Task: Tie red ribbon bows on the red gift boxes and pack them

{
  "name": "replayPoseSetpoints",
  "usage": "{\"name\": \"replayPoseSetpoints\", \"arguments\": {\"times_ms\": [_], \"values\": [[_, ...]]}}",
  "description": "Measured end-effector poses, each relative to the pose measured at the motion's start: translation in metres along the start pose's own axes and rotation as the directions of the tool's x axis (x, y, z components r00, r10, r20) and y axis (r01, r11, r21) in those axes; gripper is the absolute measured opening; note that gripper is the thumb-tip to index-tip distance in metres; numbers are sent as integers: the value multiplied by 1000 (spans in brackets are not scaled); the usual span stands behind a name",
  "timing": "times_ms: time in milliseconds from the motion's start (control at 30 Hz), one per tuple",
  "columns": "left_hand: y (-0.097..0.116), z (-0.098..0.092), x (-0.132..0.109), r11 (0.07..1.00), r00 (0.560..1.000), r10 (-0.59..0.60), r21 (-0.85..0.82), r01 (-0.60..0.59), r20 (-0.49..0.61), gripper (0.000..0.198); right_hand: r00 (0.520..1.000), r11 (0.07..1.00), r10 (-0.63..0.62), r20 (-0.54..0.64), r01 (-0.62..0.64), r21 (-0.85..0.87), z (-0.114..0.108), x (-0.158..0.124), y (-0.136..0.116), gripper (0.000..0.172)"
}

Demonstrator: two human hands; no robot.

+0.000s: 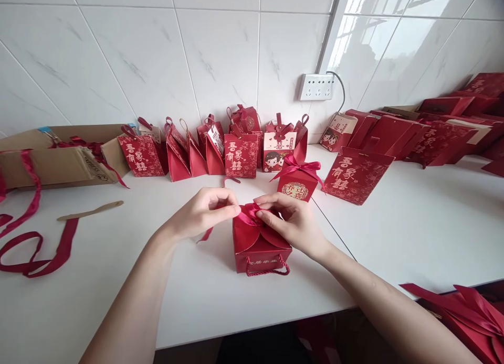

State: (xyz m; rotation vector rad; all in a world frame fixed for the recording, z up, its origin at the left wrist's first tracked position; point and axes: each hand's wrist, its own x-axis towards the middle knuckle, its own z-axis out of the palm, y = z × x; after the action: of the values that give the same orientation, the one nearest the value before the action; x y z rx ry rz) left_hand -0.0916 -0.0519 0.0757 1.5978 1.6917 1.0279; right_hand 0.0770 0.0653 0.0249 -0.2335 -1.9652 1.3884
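A red gift box [260, 248] with curved top flaps and a twisted cord handle stands on the white table in front of me. On its top lies a red satin ribbon [251, 215], gathered at the middle. My left hand [205, 212] pinches the ribbon's left part between thumb and fingers. My right hand [293, 220] is closed on the ribbon at its gathered middle, thumb against fingers. One ribbon tail hangs behind the box, below my left hand. Just behind my right hand stands another red box [299, 183] topped with a tied bow.
Several small red gift bags [241, 153] line the tiled wall. A cardboard box [51, 164] holding ribbons sits left, near a wooden stick [90, 211] and loose ribbon [65, 248]. Flat red boxes [386, 133] are piled right. A bowed box [468, 322] is at lower right.
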Motion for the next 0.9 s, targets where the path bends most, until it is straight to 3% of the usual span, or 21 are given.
{"name": "replayPoseSetpoints", "arguments": {"times_ms": [300, 400, 467, 633, 733, 800, 900], "values": [[-2, 11, 3, 943, 951, 274, 235, -237, -140, 20, 998, 998, -45, 39, 47, -43, 0, 2, -1, 13], [-3, 17, 4, 838, 855, 448, 457, -299, -261, 15, 999, 997, -41, 33, 43, -64, -1, 2, -1, 13], [-2, 19, 4, 776, 788, 547, 522, -353, -281, 13, 999, 997, -36, 35, 38, -67, -1, 2, -1, 12], [2, 22, 4, 731, 695, 659, 464, -500, -287, 7, 999, 1000, 13, 47, -11, -26, -2, 3, -1, 14], [2, 25, 6, 697, 646, 705, 457, -553, -292, 8, 996, 999, -17, 85, 21, -44, -2, 3, -1, 10], [0, 28, 7, 716, 651, 691, 420, -558, -315, 12, 992, 997, -43, 119, 50, -60, -3, 4, -1, 11], [-6, 32, 8, 800, 696, 600, 326, -505, -395, 15, 983, 994, -79, 167, 90, -61, -5, 4, -2, 10]]}}
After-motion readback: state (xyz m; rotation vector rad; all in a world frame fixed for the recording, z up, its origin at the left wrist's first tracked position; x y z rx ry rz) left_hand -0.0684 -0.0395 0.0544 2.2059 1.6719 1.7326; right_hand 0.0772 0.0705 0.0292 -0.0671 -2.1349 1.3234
